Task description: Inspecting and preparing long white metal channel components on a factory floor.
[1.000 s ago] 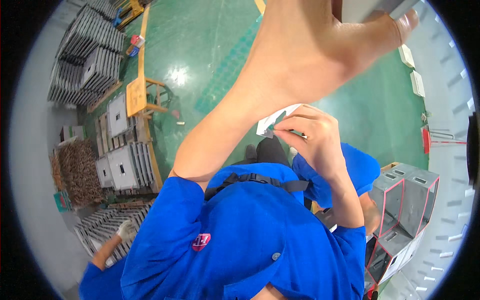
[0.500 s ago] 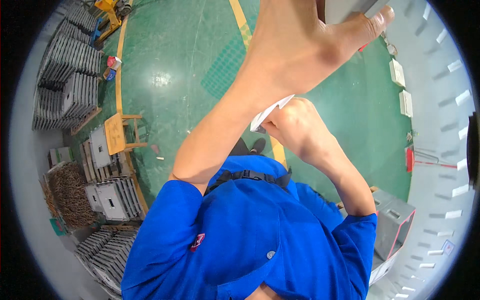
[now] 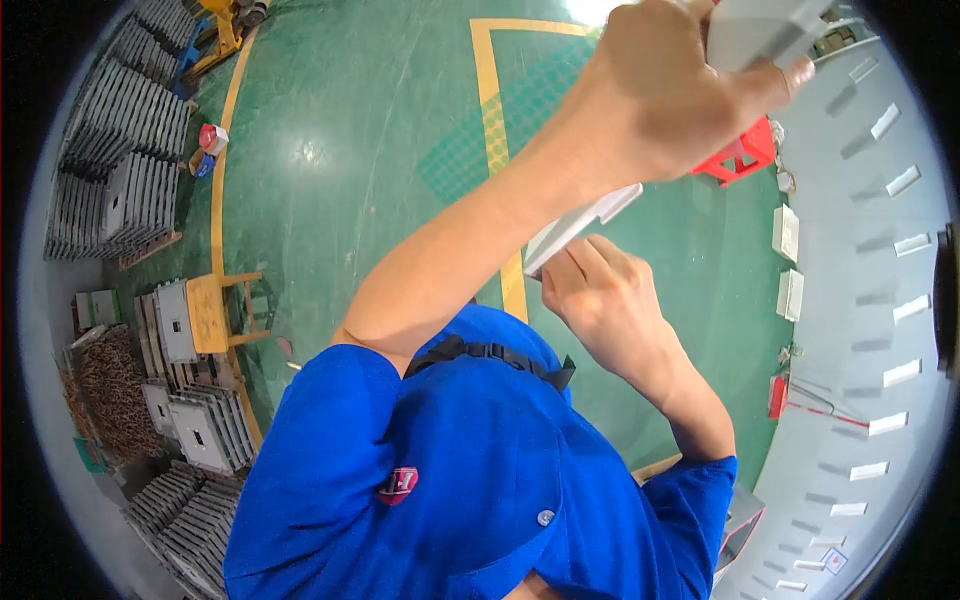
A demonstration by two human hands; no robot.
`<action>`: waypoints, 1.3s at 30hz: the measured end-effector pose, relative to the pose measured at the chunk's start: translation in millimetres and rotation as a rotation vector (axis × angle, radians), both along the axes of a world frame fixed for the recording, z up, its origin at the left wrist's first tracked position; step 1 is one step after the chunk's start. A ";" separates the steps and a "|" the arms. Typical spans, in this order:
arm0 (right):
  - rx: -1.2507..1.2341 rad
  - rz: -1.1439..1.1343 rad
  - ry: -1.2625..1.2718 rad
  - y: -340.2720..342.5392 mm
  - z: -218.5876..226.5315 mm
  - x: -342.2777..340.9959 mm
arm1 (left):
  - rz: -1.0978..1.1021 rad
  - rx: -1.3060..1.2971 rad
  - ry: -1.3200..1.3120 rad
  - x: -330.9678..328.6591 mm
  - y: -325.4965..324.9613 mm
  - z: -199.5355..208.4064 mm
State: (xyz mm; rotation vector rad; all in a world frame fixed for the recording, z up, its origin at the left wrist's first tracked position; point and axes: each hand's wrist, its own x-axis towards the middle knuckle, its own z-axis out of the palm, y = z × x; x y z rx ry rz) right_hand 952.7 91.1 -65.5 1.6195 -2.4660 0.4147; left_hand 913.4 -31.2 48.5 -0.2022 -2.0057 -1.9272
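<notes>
My left arm stretches up and across the view. My left hand (image 3: 665, 100) is closed on a smooth light-grey piece (image 3: 757, 38), its thumb lying along the lower side. Motion blurs part of that piece, and the top of the picture cuts it off. Below the left wrist, a white flat piece with a notched edge (image 3: 583, 226) shows. My right hand (image 3: 603, 300) has its fingers curled against the lower end of this white piece. The left forearm hides the stretch between the two parts, so I cannot tell whether they are one object.
Green floor with yellow lines (image 3: 512, 285) lies below my hands. A red stool (image 3: 742, 155) stands beyond the left hand. Stacked grey panels (image 3: 125, 110) and a wooden stool (image 3: 208, 315) are at left. White tabs (image 3: 912, 243) jut from the grey surface at right.
The view has swung, bringing the red stool into sight. My left hand sits farther right and slightly lower in the picture. The right hand is lower, and more of the white piece shows.
</notes>
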 end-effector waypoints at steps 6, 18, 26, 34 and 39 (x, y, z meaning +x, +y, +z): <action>-0.182 -0.057 -0.096 -17.3 6.9 -99.2 | -0.406 0.150 0.016 -104.7 -40.9 5.4; -0.324 0.114 0.232 24.6 12.0 -275.8 | -0.676 0.067 -0.109 -306.6 -30.5 35.0; -0.263 0.132 0.345 36.6 33.1 -364.2 | -0.680 0.092 -0.099 -403.1 -14.7 36.1; -0.187 0.093 0.357 35.4 42.8 -405.7 | -0.715 0.106 -0.075 -459.9 -14.1 41.5; -0.133 0.069 0.363 29.7 49.6 -419.3 | -0.714 0.110 -0.048 -477.3 -20.9 48.0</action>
